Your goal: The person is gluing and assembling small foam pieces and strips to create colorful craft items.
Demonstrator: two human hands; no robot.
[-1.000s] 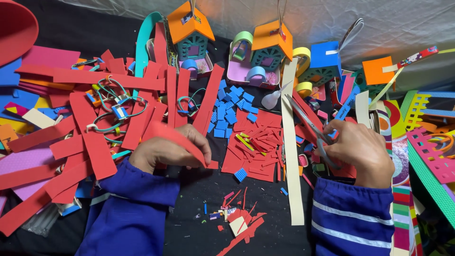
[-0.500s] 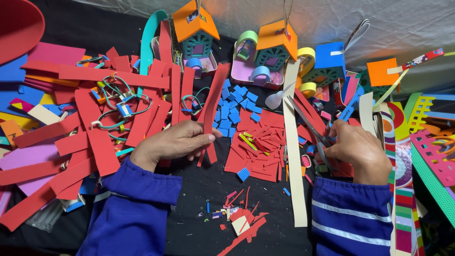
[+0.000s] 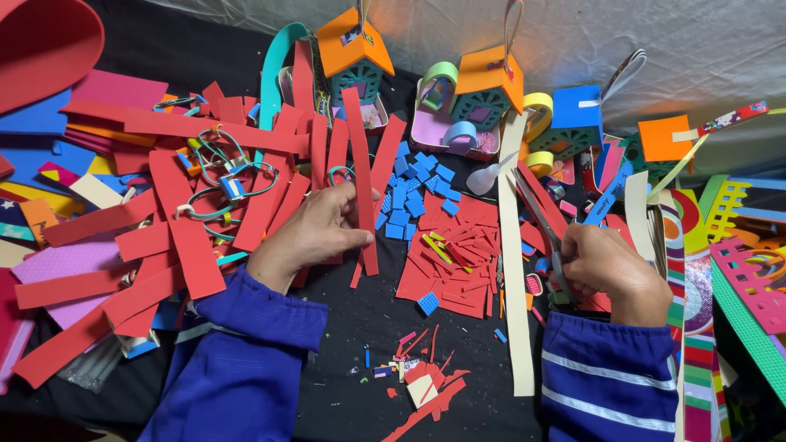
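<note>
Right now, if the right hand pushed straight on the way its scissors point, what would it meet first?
Probably the clear glue bottle: the right hand aims its scissors up-left toward it, along the cream strip. Depth unclear.

Craft worktable: foam strips point(image 3: 188, 237), paper birdhouses point(image 3: 354, 57).

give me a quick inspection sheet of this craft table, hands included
surface: black cloth, mostly covered with foam offcuts.
job's things: long red foam strip pinched in the left hand; scissors gripped in the right hand, blades pointing away from the person.
clutter: heap of red strips, small blue squares, red snippets, a cream strip, coloured foam sheets.
fingers: left ones closed on the strip, right ones wrapped round the scissor handles.
cables: nothing seen.
surroundings: small foam houses with orange roofs, pale sheet behind.
</note>
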